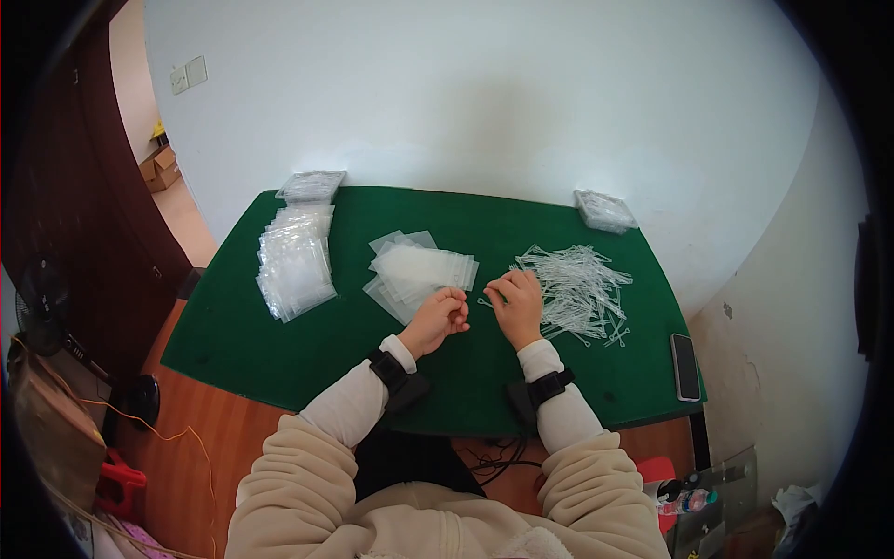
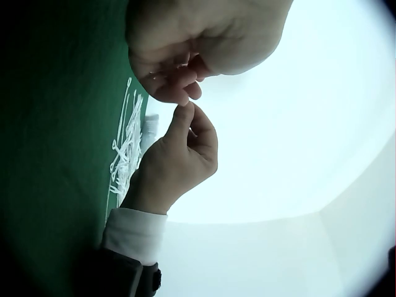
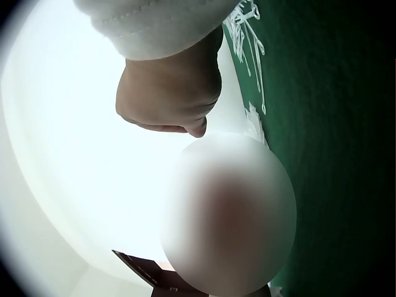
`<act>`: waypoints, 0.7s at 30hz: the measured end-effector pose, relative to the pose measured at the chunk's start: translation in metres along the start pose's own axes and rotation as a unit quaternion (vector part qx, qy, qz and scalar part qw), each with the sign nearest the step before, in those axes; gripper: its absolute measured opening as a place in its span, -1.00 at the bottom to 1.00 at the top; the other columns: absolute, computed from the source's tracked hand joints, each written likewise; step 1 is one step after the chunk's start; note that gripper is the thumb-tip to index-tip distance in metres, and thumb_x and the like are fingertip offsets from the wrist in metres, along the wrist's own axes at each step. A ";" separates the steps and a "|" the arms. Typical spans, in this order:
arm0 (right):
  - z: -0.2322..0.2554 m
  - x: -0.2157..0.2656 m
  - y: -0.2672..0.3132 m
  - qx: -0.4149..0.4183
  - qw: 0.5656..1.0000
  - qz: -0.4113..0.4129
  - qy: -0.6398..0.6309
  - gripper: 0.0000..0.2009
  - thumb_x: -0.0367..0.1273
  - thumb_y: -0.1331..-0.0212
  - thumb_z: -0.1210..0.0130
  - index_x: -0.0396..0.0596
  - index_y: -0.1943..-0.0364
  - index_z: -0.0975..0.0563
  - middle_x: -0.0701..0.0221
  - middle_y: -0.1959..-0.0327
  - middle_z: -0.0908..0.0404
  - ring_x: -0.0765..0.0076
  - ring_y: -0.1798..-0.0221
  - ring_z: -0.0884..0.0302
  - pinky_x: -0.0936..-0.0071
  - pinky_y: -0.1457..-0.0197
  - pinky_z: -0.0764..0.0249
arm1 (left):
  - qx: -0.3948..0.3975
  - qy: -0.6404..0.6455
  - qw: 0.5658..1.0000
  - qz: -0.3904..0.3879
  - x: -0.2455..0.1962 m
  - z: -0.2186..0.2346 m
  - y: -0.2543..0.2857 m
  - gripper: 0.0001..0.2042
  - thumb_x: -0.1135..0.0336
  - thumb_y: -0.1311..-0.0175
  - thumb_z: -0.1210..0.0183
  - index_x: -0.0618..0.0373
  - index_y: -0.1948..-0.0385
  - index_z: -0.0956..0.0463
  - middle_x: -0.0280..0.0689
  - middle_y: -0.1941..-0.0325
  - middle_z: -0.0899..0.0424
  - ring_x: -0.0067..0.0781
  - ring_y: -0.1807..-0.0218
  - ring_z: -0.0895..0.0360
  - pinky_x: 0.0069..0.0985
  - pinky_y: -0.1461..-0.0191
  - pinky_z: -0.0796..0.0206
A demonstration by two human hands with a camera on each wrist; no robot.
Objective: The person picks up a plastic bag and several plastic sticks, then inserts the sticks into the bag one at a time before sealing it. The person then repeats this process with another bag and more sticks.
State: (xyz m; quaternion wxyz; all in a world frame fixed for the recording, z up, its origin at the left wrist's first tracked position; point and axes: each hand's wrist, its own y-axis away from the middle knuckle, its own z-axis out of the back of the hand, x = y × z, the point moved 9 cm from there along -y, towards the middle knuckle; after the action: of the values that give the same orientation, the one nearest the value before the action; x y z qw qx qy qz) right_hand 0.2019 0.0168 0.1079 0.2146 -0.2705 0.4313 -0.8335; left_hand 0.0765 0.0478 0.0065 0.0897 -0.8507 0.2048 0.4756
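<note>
Pinching something small between curled fingers, a seated person's left hand (image 1: 438, 317) and right hand (image 1: 515, 303) meet at the middle of a green worktop (image 1: 279, 349), fingertips almost touching; what each holds looks like one of the thin clear plastic sticks (image 1: 577, 284), though the piece itself is too fine to make out. The loose heap of those sticks lies just right of the right hand, pale, slender and tangled, some with small looped ends. They appear feather-light, springy and slick, likely to skid on the felt, so a fingertip pinch near one end seems the surest hold. Just beyond the left hand sits a fanned pile of small clear bags (image 1: 419, 270), soft and slippery-looking. Further left lies a taller stack of filled bags (image 1: 295, 261). Two wrapped packs rest at the far corners, one left (image 1: 311, 185), one right (image 1: 604, 211). A dark phone (image 1: 685, 366) lies at the near right edge.
</note>
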 end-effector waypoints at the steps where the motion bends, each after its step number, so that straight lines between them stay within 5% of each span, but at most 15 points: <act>1: -0.002 0.001 0.000 0.011 0.999 0.001 -0.040 -0.91 -0.45 0.18 -0.20 -0.05 0.55 -0.52 0.43 0.48 -0.45 0.27 0.38 -0.41 0.36 0.31 -0.30 | 0.021 0.023 0.999 0.008 0.001 -0.003 0.000 -0.91 0.41 -0.26 0.13 0.10 0.28 -0.34 -0.33 0.41 -0.45 -0.57 0.45 -0.34 -0.65 0.32 -0.24; 5: -0.008 0.000 0.003 0.018 0.985 -0.045 -0.169 -0.90 -0.51 0.16 -0.19 -0.10 0.51 -0.51 0.38 0.48 -0.49 0.22 0.43 -0.47 0.43 0.42 -0.39 | 0.012 0.012 0.999 0.037 0.006 0.001 -0.001 -0.89 0.44 -0.24 0.14 0.12 0.23 -0.29 -0.32 0.41 -0.44 -0.60 0.51 -0.27 -0.66 0.38 -0.20; 15: -0.013 0.019 0.007 0.027 0.975 0.007 -0.219 -0.92 -0.57 0.09 -0.15 -0.15 0.48 -0.49 0.31 0.37 -0.59 0.31 0.34 -0.57 0.52 0.33 -0.48 | -0.057 -0.004 0.998 -0.003 -0.001 0.000 0.000 -0.80 0.46 -0.24 0.13 0.13 0.11 -0.19 -0.30 0.41 -0.43 -0.66 0.56 -0.20 -0.72 0.52 -0.06; 21: -0.015 0.029 0.007 0.056 0.971 0.029 -0.231 -0.90 -0.55 0.12 -0.18 -0.15 0.48 -0.50 0.32 0.34 -0.59 0.31 0.33 -0.58 0.52 0.32 -0.49 | -0.051 0.136 0.989 -0.008 -0.006 0.010 -0.002 -0.85 0.41 -0.27 0.14 0.17 0.17 -0.27 -0.34 0.45 -0.39 -0.66 0.56 -0.22 -0.73 0.54 -0.05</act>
State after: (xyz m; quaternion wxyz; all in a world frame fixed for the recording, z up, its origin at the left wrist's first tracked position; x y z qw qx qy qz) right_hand 0.1714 0.0046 0.1023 0.3473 -0.4310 0.3297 -0.7648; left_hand 0.0670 0.0547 0.0060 0.0215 -0.9124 0.1838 0.3651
